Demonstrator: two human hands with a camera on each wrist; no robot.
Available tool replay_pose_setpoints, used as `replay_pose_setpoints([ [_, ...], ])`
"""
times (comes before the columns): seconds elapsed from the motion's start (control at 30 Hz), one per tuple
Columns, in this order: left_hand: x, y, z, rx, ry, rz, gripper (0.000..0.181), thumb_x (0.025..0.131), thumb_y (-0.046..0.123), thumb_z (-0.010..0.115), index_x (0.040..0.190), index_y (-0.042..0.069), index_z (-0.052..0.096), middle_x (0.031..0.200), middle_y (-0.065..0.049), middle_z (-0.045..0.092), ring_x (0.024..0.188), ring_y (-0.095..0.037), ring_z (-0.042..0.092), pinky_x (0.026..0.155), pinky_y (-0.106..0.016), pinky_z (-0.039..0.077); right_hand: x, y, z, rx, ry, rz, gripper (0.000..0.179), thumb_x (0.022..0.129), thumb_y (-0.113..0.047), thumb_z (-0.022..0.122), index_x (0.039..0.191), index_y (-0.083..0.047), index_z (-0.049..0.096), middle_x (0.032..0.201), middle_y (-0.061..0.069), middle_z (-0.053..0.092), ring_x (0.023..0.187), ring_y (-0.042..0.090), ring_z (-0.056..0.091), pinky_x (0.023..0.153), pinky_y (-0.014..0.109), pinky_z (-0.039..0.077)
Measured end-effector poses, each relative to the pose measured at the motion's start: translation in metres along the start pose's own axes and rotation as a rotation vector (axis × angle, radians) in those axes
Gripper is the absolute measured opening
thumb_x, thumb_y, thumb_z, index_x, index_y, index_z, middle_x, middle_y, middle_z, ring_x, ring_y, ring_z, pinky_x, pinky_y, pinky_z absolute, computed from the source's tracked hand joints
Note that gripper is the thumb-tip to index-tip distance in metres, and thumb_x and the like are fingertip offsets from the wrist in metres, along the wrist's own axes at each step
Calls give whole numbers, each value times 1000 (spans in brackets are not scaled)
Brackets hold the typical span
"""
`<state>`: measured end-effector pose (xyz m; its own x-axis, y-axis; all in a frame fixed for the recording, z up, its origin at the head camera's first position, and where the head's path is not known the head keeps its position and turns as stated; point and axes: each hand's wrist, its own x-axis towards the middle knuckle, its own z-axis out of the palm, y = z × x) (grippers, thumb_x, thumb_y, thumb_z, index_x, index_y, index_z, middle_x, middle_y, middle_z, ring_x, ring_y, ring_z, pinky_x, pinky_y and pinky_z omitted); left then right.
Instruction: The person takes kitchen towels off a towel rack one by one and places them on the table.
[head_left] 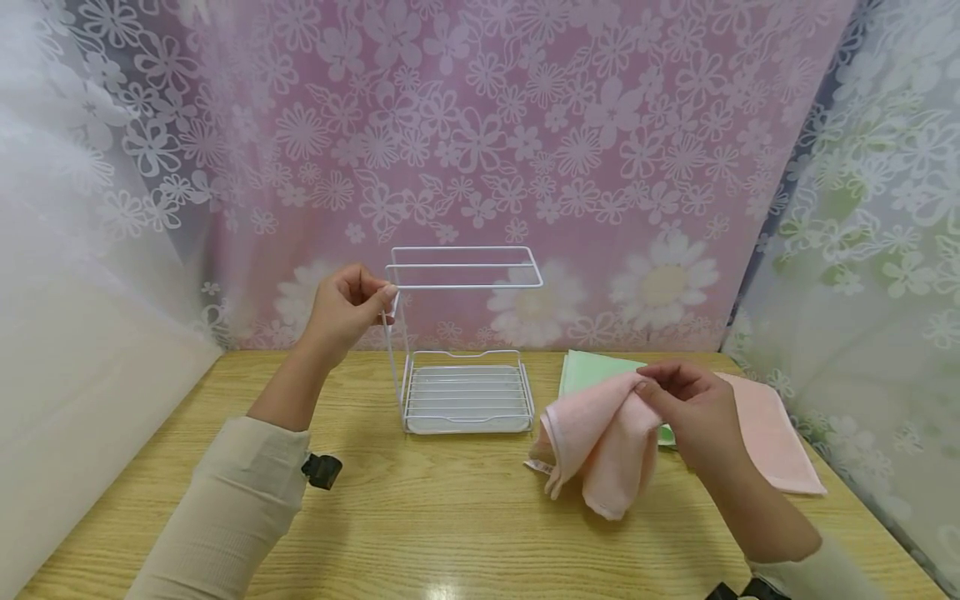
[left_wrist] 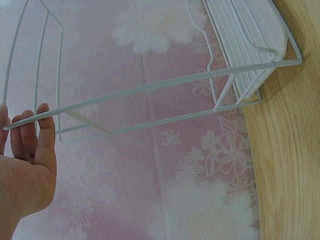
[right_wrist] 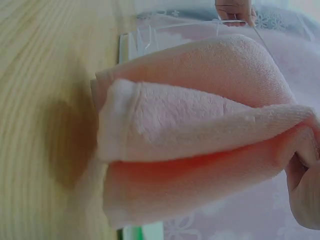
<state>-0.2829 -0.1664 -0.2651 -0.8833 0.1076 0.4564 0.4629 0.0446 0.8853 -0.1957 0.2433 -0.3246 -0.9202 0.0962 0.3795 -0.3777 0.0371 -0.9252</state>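
Observation:
A white wire rack (head_left: 465, 286) stands on the table, with top rails, side posts and a slatted base over a white tray (head_left: 468, 423). My left hand (head_left: 347, 310) pinches its upper left corner between thumb and fingers; the left wrist view shows the fingers around the wire (left_wrist: 150, 89). From my right hand (head_left: 693, 408) hangs a pink towel (head_left: 600, 442), gathered at its top between thumb and fingers. Its folds drape down just above the tabletop, to the right of the rack. In the right wrist view the pink towel (right_wrist: 190, 120) hides most of what lies behind.
Behind the held towel lies a green cloth (head_left: 596, 369), partly covered. A second pink towel (head_left: 780, 437) lies flat at the right, partly behind my right hand. A flowered curtain (head_left: 480, 167) hangs along the back edge of the wooden table (head_left: 420, 517).

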Motion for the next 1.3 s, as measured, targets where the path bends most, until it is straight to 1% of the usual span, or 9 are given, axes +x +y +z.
replay_pose_setpoints([
  [0.13,0,0,0,5,0,-1,17,94,6,65,87,-4,54,74,-1,60,67,-15,60,68,-30,60,-3,10,-6,-73,-3,42,9,89,-2,70,98,2,69,84,1,65,74,9,59,58,17,53],
  [0.33,1,-1,0,-7,4,1,14,94,5,65,83,1,56,73,-2,61,66,-15,60,67,-29,60,-1,25,-24,-111,52,107,11,88,-4,72,98,0,69,86,0,65,75,8,60,58,18,54],
  [0.43,1,-1,-1,-14,3,1,14,94,4,65,83,2,57,74,-3,61,66,-15,60,66,-29,60,1,30,-34,-163,52,124,13,89,-7,72,100,0,69,86,-4,65,75,7,59,58,18,53],
  [0.6,1,-1,-2,0,-3,1,14,94,6,66,84,2,57,75,-3,61,67,-16,60,67,-30,60,3,40,-50,-260,15,148,18,90,-12,72,104,-1,69,88,-11,65,78,5,59,61,17,53],
  [0.77,1,-1,-2,5,-6,1,15,93,7,66,84,2,56,76,-4,61,69,-22,61,70,-36,61,6,48,-62,-330,-33,165,21,93,-13,69,109,0,67,90,-15,64,82,4,60,64,18,54],
  [0.83,1,-1,-2,4,-4,-2,14,93,7,66,84,2,57,75,-4,61,70,-24,61,71,-38,61,7,50,-66,-358,-51,163,24,94,-16,67,111,1,66,91,-15,65,83,3,60,65,18,54],
  [1.0,1,0,-2,-3,-1,-6,14,94,6,66,83,3,57,76,-3,61,68,-18,61,71,-36,61,10,57,-74,-454,-94,136,35,95,-22,66,117,5,62,95,-13,66,86,0,59,68,16,53],
  [1.13,1,0,-2,-7,-3,-2,14,94,6,66,83,4,57,76,-3,61,68,-18,61,70,-36,61,10,62,-81,-530,-129,147,42,95,-26,66,123,5,60,99,-14,65,88,-3,57,70,16,52],
  [1.3,1,-1,-2,-8,-4,-1,14,93,6,66,83,4,57,75,-2,61,69,-21,61,71,-39,60,10,66,-88,-597,-171,169,42,96,-29,66,123,3,61,103,-5,67,89,-2,57,71,17,52],
])
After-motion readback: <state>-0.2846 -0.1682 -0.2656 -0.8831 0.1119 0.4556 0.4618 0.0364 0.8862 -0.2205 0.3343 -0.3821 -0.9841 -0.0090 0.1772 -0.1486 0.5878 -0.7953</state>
